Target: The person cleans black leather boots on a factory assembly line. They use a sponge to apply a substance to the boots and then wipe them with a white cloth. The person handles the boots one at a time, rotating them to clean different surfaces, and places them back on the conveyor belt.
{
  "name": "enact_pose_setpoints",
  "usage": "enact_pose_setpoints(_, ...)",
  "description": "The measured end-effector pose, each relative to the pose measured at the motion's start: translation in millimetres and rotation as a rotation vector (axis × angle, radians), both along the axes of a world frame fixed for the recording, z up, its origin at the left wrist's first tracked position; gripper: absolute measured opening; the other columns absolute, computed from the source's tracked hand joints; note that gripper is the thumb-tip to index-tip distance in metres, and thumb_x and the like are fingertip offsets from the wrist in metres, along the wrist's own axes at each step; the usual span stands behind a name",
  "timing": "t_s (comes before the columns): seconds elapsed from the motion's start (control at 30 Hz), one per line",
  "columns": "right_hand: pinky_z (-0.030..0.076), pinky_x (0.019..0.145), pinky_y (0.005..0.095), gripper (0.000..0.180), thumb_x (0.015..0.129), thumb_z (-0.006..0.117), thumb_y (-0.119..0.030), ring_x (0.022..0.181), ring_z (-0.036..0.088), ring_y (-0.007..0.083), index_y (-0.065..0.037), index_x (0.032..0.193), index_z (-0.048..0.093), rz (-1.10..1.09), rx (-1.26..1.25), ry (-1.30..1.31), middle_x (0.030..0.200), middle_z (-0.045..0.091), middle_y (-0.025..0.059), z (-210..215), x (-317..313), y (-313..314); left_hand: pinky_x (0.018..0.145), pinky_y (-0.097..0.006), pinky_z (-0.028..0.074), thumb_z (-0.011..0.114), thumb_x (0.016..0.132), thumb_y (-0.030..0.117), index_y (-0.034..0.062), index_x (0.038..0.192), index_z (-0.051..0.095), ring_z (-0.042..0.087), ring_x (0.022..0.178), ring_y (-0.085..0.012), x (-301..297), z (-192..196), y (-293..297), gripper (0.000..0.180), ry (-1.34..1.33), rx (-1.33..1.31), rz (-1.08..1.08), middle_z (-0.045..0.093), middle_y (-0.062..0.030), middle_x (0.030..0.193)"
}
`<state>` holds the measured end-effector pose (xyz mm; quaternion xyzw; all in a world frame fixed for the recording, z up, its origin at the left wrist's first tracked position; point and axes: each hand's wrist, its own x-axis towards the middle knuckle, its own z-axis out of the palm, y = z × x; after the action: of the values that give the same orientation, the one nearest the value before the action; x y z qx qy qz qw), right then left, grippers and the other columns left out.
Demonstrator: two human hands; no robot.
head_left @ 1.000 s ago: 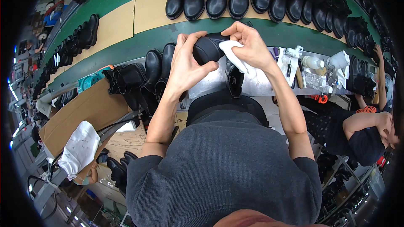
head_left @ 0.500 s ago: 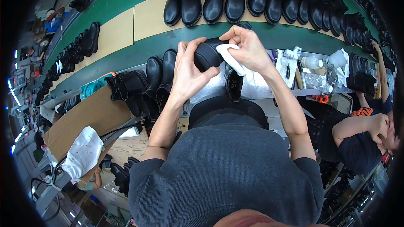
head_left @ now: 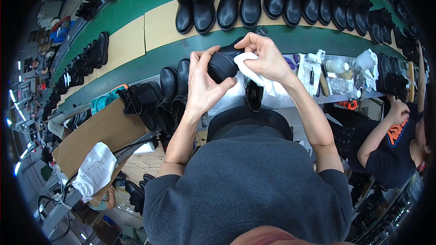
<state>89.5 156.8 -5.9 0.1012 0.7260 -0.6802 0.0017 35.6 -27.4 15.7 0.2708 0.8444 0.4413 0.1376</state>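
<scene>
A black ankle boot (head_left: 222, 66) is held up over the metal bench edge, its heel end toward me. My left hand (head_left: 203, 79) wraps round its left side, thumb below and fingers on top. My right hand (head_left: 265, 59) pinches a white cloth (head_left: 247, 66) against the boot's right side, its fingertips on the upper; the cloth hangs down below the hand. Just beneath, another black boot (head_left: 253, 95) stands with its opening toward me. More black boots (head_left: 169, 81) stand to the left of my left hand.
Black boots (head_left: 250, 4) line the tan strip (head_left: 159, 27) of the green conveyor ahead. Plastic bottles (head_left: 337, 66) and brushes lie at the right. A cardboard sheet (head_left: 100, 136) and a stained white cloth (head_left: 95, 168) are at the left. Another person (head_left: 381, 145) works at the right.
The held boot has tilted slightly, and the right hand with the cloth has shifted a little downward. The person on the right has moved their arms.
</scene>
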Motion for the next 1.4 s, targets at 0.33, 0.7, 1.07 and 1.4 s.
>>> enact_pose_setpoints(0.33, 0.04, 0.061, 0.0191, 0.035, 0.07, 0.057, 0.005, 0.065, 0.047, 0.0029, 0.005, 0.105, 0.058, 0.029, 0.003, 0.071, 0.072, 0.05, -0.0032, 7, 3, -2, 0.078, -0.029, 0.05, 0.078, 0.055, 0.012, 0.0017, 0.123, 0.056, 0.053, 0.095, -0.0187, -3, 1, -2, 0.072, -0.037, 0.032, 0.019, 0.044, -0.0088, 0.105)
enact_pose_setpoints(0.7, 0.041, 0.059, 0.0201, 0.024, 0.073, 0.058, 0.003, 0.064, 0.047, 0.0026, 0.004, 0.096, 0.061, -0.046, 0.034, 0.041, 0.069, 0.054, -0.0026, 4, -6, -5, 0.091, -0.036, 0.044, 0.078, 0.056, 0.013, -0.0015, 0.122, 0.054, 0.051, 0.1, -0.0289, -1, 6, 1, 0.072, -0.062, 0.045, 0.041, 0.047, -0.0154, 0.105)
enact_pose_setpoints(1.07, 0.047, 0.06, 0.0239, 0.035, 0.079, 0.061, -0.002, 0.064, 0.056, 0.0064, 0.0, 0.113, 0.058, -0.319, -0.215, 0.218, 0.07, 0.06, 0.0034, -17, -21, -14, 0.083, -0.033, 0.051, 0.079, 0.06, 0.01, 0.0002, 0.125, 0.052, 0.051, 0.103, -0.0217, -2, 6, 5, 0.071, -0.246, 0.223, 0.195, 0.043, -0.011, 0.11)
enact_pose_setpoints(1.4, 0.05, 0.079, 0.0385, 0.024, 0.084, 0.048, -0.001, 0.092, 0.065, 0.0335, -0.002, 0.101, 0.065, -0.635, 0.213, 0.097, 0.098, 0.067, 0.0171, -68, 62, 7, 0.077, -0.028, 0.051, 0.075, 0.065, -0.001, 0.0003, 0.131, 0.046, 0.059, 0.09, -0.0175, 12, -19, -7, 0.072, -0.45, 0.383, 0.257, 0.054, -0.01, 0.106)
